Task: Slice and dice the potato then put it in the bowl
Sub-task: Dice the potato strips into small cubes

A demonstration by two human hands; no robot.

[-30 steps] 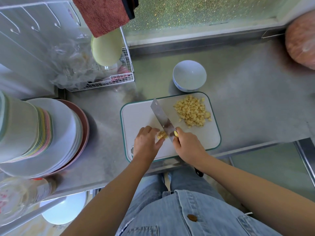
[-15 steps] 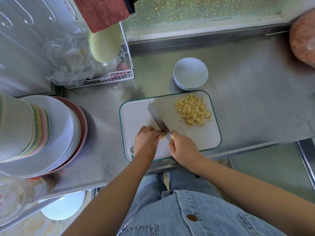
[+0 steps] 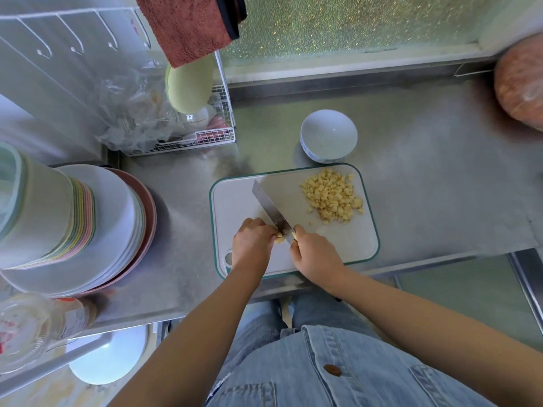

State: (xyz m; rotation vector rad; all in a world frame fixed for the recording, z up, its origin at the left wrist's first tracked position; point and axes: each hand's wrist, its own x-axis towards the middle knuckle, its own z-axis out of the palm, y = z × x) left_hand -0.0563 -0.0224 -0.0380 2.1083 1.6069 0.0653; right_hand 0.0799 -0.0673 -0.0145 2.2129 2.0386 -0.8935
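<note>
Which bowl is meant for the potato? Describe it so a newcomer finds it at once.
On the steel counter, look just past the far edge of the green-rimmed cutting board. The small white bowl stands there alone and empty, unlike the stacked plates at the left.

Bright, even daylight comes through the frosted, glittering window (image 3: 367, 33) at 12 o'clock. The steel counter (image 3: 435, 177) carries soft, hazy glare toward 2 o'clock. The bowl (image 3: 328, 133) throws only a faint shadow at its base. The centre is sharp. Wide-angle distortion bends the edges, and the stacked plates (image 3: 97, 230) at 9 o'clock look smeared and out of focus.
</note>
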